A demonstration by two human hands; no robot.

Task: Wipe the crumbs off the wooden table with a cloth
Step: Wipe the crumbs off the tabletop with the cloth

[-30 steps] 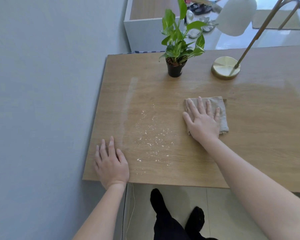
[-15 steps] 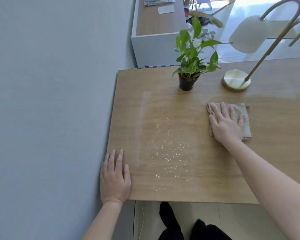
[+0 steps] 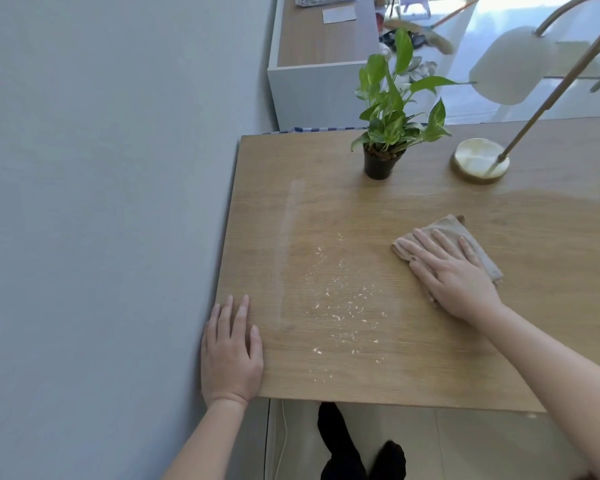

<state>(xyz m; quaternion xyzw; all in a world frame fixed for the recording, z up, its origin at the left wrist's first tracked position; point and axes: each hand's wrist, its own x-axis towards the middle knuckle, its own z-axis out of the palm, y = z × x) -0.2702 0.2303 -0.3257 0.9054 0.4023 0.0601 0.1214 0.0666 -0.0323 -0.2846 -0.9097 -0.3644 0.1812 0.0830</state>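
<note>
- Wooden table [image 3: 430, 368]: flat slab top, light oak-look grain running left to right, thin straight near edge, left side against a matte grey wall [image 3: 101, 202].
- Below the near edge: two feet in black socks [image 3: 340, 441] on glossy pale floor tiles.
- Left hand [image 3: 231, 358]: palm down on the near-left corner, fingers straight and close together, gripping nothing; the heel of the hand overhangs the edge.
- Crumbs [image 3: 340, 299]: small pale flakes in a loose, roughly oval scatter on bare wood, between the two hands, touching neither hand.
- Pale vertical streak [image 3: 290, 244] on the surface, just left of the scatter.
- Right hand [image 3: 454, 275]: flat on the cloth, fingers straight and slightly fanned, pressing down, not curled round it.
- Cloth [image 3: 447, 225]: beige, soft woven fabric, folded into a rough rectangle lying diagonally, flat on the table right of the crumbs and apart from them; its corners stick out past the fingertips and the wrist side.
- Plant [image 3: 392, 109]: glossy pointed green leaves in a small round black pot [image 3: 380, 164], upright near the far edge.
- Lamp: round brushed-brass base [image 3: 480, 161] right of the pot, thin tilted brass stem, rounded matte white shade [image 3: 510, 64].
- Beyond the table: boxy white cabinet [image 3: 319, 88] with a wood-tone top carrying papers.
</note>
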